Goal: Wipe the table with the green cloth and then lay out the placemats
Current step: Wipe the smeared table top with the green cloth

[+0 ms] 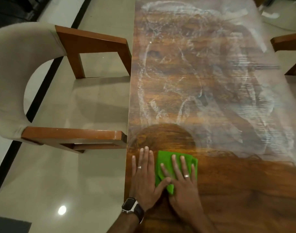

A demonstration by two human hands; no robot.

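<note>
A folded green cloth [164, 161] lies flat on the wooden table [227, 190] near its front left corner. My right hand [181, 179] presses down on the cloth with fingers spread, covering most of it. My left hand [146, 175] lies flat on the table just left of the cloth, its thumb resting on the cloth's edge. A watch is on my left wrist. White wipe streaks cover the far part of the table. No placemats are in view.
A beige chair with wooden arms [71, 137] stands at the table's left side, its arm touching the table edge. Another chair's wooden arm [288, 42] shows at the far right. Pale glossy floor tiles [68, 174] lie to the left.
</note>
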